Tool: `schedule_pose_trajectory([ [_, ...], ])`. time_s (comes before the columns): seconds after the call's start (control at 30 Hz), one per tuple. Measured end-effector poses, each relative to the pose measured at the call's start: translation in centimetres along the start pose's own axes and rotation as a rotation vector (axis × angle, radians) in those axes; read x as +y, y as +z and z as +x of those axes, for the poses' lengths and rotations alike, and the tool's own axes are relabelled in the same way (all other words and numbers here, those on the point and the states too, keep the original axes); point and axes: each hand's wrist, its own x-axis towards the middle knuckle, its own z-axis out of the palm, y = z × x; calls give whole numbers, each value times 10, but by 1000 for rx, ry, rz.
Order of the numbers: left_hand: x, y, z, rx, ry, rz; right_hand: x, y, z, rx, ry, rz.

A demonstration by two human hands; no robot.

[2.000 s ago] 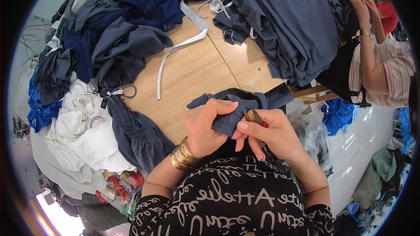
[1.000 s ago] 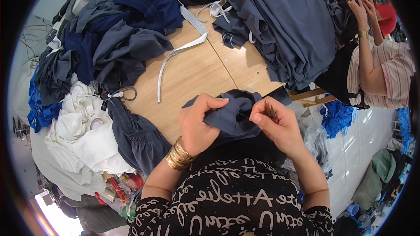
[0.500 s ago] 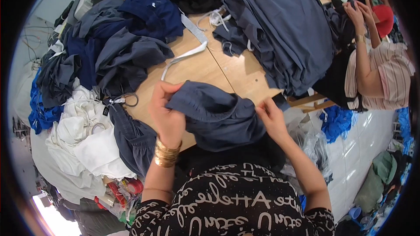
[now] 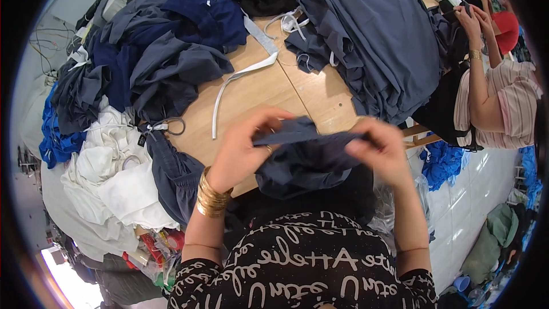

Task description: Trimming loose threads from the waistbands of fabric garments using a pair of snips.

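Note:
A dark navy garment (image 4: 306, 160) hangs between my two hands above the near edge of the wooden table (image 4: 274, 91). My left hand (image 4: 243, 146), with gold bangles on its wrist, grips the cloth's upper left edge. My right hand (image 4: 380, 149) pinches the upper right edge, and the fabric sags in a fold between them. Both hands look slightly blurred.
Heaps of navy and grey garments (image 4: 166, 51) lie at the table's left, and a tall folded grey stack (image 4: 377, 34) stands at the right. A white strap (image 4: 243, 74) crosses the bare wood. White cloth (image 4: 114, 177) piles at the left. Another person (image 4: 492, 97) stands at the right.
Two seconds ago I held the bunched garment low with a thin tool in my right hand. Since then my hands have spread the cloth wide, then drawn closer and lifted it.

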Motion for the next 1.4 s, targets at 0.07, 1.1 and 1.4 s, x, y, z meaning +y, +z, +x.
schedule_pose_trajectory([
  [0.07,6,-4,-1,-366,-162,-164,-13,-20,6,142,131,224],
  [1.1,21,30,0,-235,-99,-171,-68,25,-16,-282,607,132],
  [1.4,21,31,0,-217,-71,-95,-69,25,-14,-294,631,68],
])
